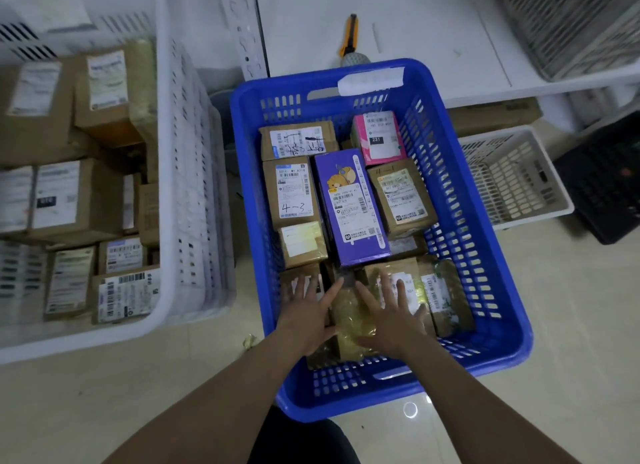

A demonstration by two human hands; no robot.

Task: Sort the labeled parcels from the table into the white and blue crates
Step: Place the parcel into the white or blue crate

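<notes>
Hands (306, 313) (394, 320) spread open, seemingly touching parcel (349, 321)

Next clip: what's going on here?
A person is bent over the blue crate, sorting parcels. The left grip and right grip, fingers straight and spread, rest on either side of a tape-wrapped parcel at the crate's near end, apparently settling it in place. The crate already holds several boxes, including a purple box and a pink parcel. The white crate to the left is also packed with labeled boxes.
</notes>
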